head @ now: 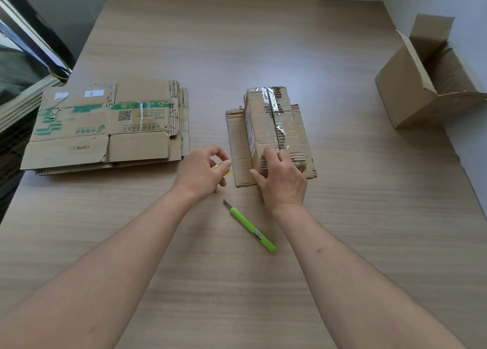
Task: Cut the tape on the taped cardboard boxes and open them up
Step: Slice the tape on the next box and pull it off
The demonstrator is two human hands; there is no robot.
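Note:
A small cardboard box with clear tape slit along its top seam sits on a flattened sheet of cardboard at the table's middle. My right hand grips the box's near end, fingers curled over its top edge. My left hand, just left of the box, pinches a small yellow piece, most of it hidden by the fingers. A green utility knife lies loose on the table between my forearms, blade end pointing up and left.
A stack of flattened boxes with green print lies at the left. An opened box stands at the right by the white wall. The wooden table stretches beyond; a window frame borders its left edge.

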